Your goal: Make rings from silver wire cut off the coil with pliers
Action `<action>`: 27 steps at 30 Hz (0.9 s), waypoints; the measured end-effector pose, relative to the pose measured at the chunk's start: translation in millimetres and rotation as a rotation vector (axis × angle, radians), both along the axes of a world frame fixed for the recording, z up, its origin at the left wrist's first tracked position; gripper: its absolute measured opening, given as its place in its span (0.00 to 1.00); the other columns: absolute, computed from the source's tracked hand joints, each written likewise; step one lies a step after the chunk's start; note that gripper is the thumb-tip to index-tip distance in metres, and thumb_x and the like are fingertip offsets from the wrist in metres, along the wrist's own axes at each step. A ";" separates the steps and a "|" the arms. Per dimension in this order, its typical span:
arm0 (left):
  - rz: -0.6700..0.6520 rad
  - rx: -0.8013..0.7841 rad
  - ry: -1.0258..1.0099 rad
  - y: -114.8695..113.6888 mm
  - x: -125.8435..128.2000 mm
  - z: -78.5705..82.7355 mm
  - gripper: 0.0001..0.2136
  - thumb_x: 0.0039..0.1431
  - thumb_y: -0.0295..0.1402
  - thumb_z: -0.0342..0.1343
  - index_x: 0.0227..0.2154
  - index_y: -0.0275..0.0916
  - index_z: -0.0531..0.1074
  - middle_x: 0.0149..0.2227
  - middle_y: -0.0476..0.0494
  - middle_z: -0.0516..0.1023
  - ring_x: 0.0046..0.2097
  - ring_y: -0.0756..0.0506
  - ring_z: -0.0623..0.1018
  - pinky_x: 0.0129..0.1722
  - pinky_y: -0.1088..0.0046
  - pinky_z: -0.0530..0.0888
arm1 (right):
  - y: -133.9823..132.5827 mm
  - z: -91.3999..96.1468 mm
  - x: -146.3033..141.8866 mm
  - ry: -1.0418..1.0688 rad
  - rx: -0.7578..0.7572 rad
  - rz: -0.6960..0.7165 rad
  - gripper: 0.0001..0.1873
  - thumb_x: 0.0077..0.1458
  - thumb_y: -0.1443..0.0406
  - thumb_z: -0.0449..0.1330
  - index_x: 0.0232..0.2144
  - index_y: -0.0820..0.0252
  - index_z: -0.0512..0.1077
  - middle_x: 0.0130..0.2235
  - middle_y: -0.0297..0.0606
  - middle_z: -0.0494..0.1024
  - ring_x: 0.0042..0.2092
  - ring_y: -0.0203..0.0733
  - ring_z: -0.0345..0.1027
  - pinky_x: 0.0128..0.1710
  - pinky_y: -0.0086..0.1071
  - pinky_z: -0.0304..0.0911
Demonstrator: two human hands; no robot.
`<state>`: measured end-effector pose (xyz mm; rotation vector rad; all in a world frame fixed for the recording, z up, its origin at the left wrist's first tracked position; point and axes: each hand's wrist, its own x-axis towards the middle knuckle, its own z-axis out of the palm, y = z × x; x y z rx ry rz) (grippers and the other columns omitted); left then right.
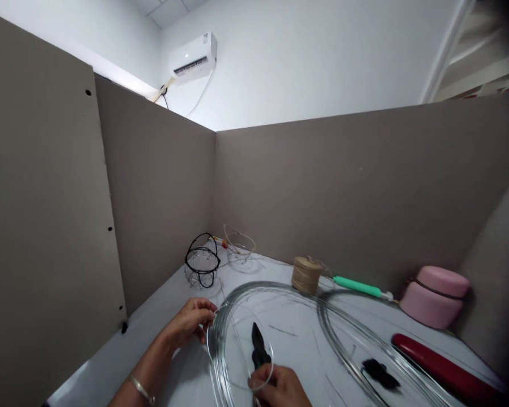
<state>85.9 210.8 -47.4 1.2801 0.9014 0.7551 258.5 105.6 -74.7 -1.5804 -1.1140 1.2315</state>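
Note:
A thin clear-looking wire hoop spans the space between my two hands, above a large coil of silvery wire. My left hand pinches the wire at the hoop's upper left, beside the coil's left edge. My right hand is closed on the hoop's lower right. Black-jawed pliers point away from me right at this hand; their handles are hidden, and I cannot tell whether the hand grips them or they lie on the table.
Beyond the coil stand a twine spool, a green tube and a pink container. A red handle and a black bundle lie right. A black wire frame stands back left. Grey partitions enclose the table.

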 end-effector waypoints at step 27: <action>-0.004 0.116 0.065 7.0 7.0 -7.6 0.16 0.39 0.39 0.59 0.31 0.31 0.72 0.11 0.59 0.59 0.12 0.57 0.58 0.13 0.81 0.56 | -5.0 13.4 -4.4 0.124 -0.057 0.043 0.03 0.30 0.68 0.55 0.12 0.63 0.65 0.09 0.28 0.63 0.11 0.26 0.53 0.09 0.20 0.49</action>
